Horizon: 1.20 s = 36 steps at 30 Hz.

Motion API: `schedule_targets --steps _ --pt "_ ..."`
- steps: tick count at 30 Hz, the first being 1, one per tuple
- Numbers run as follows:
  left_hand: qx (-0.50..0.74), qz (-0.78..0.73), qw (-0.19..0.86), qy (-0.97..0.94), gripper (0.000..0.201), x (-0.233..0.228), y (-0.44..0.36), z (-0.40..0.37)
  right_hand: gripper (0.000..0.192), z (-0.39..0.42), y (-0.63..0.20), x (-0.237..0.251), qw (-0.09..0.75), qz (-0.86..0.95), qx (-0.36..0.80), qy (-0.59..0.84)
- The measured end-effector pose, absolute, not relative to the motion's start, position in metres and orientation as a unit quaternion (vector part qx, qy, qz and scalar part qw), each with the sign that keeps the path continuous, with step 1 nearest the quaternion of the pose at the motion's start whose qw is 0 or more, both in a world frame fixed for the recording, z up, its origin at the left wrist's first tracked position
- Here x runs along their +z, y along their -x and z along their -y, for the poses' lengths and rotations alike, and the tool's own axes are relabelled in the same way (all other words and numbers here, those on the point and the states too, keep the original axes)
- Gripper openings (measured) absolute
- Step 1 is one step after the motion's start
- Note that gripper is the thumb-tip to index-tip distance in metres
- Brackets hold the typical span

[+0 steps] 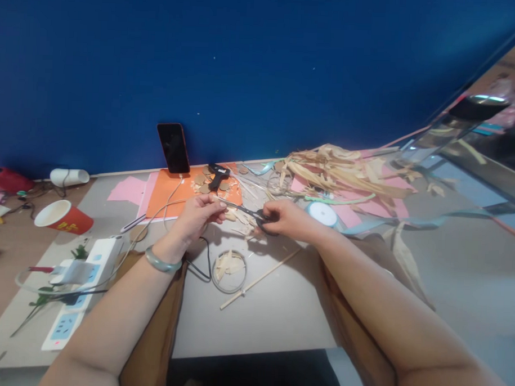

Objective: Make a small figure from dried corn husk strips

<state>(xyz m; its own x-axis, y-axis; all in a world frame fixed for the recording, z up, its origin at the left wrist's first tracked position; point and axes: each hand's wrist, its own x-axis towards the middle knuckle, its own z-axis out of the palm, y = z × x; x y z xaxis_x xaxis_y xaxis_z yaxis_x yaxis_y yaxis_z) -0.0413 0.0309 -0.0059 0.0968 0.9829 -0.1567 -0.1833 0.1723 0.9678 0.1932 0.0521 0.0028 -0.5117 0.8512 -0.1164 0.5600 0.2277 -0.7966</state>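
Black-handled scissors (263, 217) are in my right hand (284, 217), whose fingers are wrapped round the handles. Their blades point left toward my left hand (201, 215), which is closed in a pinch; what its fingertips hold is too small to make out. Below the blades lie pale scraps of dried husk (242, 216). Nearer me, a ring (229, 272) lies around a few more pale pieces, and a thin wooden stick (260, 278) rests beside it. Beyond my hands, a black glue gun (218, 176) lies on orange paper (164, 195).
A phone (173, 148) leans upright against the blue partition (253, 74). Dried husk strips (347, 168) heap at the back right, near a ribbon spool (322, 214). On the left are a paper cup (64, 217), a power strip (83, 294) and trailing cables.
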Motion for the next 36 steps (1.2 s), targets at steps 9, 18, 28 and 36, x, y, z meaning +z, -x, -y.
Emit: schedule_targets --steps 9,18,28,36 --pt "0.444 -0.475 0.615 -0.446 0.020 -0.0034 0.0363 -0.0270 0.040 -0.0493 -0.1903 0.0060 0.171 0.778 0.409 0.446" --pt "0.431 -0.485 0.616 -0.445 0.023 -0.0031 0.0360 -0.0268 0.035 -0.0514 -0.1937 0.0025 0.159 0.778 0.402 0.456" --pt "0.429 -0.487 0.615 -0.449 0.025 0.0000 0.0346 -0.0256 0.032 -0.0502 -0.1930 0.0043 0.149 0.779 0.394 0.465" --pt "0.404 -0.497 0.612 -0.463 0.024 0.0007 0.0330 -0.0245 0.037 -0.0485 -0.1906 0.0024 0.162 0.774 0.417 0.447"
